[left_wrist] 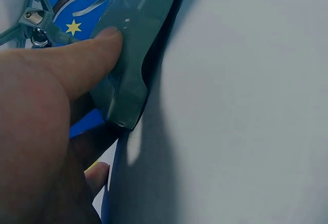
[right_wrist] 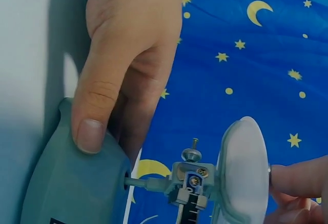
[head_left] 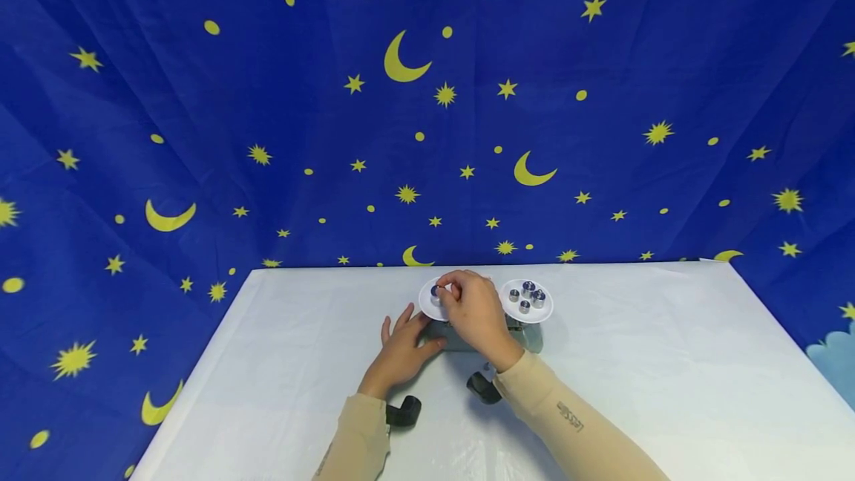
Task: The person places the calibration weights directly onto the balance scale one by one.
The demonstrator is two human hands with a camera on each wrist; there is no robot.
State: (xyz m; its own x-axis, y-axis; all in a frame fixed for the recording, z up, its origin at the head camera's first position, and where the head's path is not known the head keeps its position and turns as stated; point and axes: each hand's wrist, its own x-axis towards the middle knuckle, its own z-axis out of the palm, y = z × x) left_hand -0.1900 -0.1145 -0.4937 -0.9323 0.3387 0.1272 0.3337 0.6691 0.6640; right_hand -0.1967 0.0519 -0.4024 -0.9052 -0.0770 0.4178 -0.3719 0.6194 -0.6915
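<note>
A green balance scale point(head_left: 531, 338) has two white pans. My left hand point(head_left: 399, 353) holds its left end. In the left wrist view the thumb point(left_wrist: 97, 55) presses on the front of the base while the other fingers reach behind it. Over the left pan point(head_left: 425, 307), my right hand point(head_left: 476, 310) pinches a small metal weight point(head_left: 436, 292) between thumb and fingertips, close to the pan's surface. The right wrist view shows this pan point(right_wrist: 246, 167) edge-on, with the fingertips at its upper face. Several metal weights point(head_left: 528, 289) stand on the right pan point(head_left: 545, 312).
The scale stands on a white-covered table point(head_left: 280, 362), near its far edge. Behind it hangs a blue cloth point(head_left: 320, 125) with yellow moons and stars. A black camera mount point(head_left: 404, 413) sits by the left wrist, another point(head_left: 483, 388) by the right.
</note>
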